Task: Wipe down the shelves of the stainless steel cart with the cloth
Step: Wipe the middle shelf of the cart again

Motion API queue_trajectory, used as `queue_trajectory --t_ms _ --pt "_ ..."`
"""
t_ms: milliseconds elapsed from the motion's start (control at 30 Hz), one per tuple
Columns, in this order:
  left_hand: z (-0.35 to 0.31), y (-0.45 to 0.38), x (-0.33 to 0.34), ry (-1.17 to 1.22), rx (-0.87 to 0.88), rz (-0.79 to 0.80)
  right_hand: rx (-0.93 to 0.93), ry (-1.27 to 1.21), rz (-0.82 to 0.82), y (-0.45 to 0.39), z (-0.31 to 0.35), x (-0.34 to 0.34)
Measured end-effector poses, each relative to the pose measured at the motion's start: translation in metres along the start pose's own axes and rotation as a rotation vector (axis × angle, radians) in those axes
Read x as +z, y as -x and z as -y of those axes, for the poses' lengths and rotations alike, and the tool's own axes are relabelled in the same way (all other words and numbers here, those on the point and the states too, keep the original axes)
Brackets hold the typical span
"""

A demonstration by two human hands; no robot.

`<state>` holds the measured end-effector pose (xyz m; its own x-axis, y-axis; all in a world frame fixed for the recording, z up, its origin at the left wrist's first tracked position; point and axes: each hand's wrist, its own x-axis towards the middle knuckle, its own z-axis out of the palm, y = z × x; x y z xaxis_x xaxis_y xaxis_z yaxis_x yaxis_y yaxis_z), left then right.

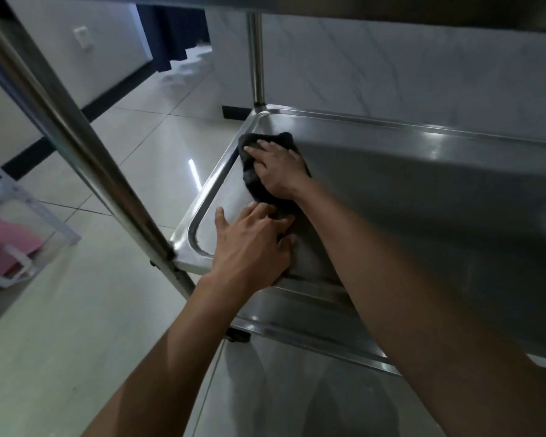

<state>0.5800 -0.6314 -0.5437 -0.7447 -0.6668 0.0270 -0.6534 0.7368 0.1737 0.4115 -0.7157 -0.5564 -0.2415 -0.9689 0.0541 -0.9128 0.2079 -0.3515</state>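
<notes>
A dark cloth (253, 181) lies on the middle shelf (423, 171) of the stainless steel cart, near the shelf's far left corner. My right hand (278, 171) presses flat on top of the cloth, fingers spread toward the left rim. Nearer to me, my left hand (252, 244) rests on the same shelf with its fingertips on the cloth's near end. Below the near rim, part of the lower shelf (297, 313) shows. The underside of the top shelf (391, 7) runs across the top of the view.
A slanted steel cart post (76, 143) crosses the left of the view, and another post (255, 58) stands at the far corner. A clear bag with pink contents (10, 234) sits on the tiled floor at left. A white marbled wall stands behind the cart.
</notes>
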Motion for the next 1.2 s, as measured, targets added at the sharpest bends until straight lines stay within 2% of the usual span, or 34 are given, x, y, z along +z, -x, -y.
queue_trajectory --t_ms 167,333,667,900,1000,1200 --pt "-0.004 -0.001 0.002 0.015 -0.011 -0.011 0.016 -0.02 -0.007 0.014 -0.018 -0.007" --pt "-0.011 0.001 0.001 0.056 -0.015 -0.015 0.129 -0.034 -0.087 0.047 -0.073 -0.022" --pt "-0.02 0.003 0.013 0.073 -0.063 -0.041 0.318 -0.01 -0.096 0.171 -0.155 -0.055" --pt "-0.02 0.003 0.014 0.075 -0.072 -0.063 0.311 -0.018 -0.123 0.273 -0.149 -0.066" --pt "-0.02 0.002 0.009 0.078 -0.065 -0.02 0.304 -0.031 -0.17 0.309 -0.141 -0.065" --pt "-0.033 -0.004 -0.021 0.069 -0.105 0.193 0.492 0.016 0.039 0.345 -0.119 -0.08"
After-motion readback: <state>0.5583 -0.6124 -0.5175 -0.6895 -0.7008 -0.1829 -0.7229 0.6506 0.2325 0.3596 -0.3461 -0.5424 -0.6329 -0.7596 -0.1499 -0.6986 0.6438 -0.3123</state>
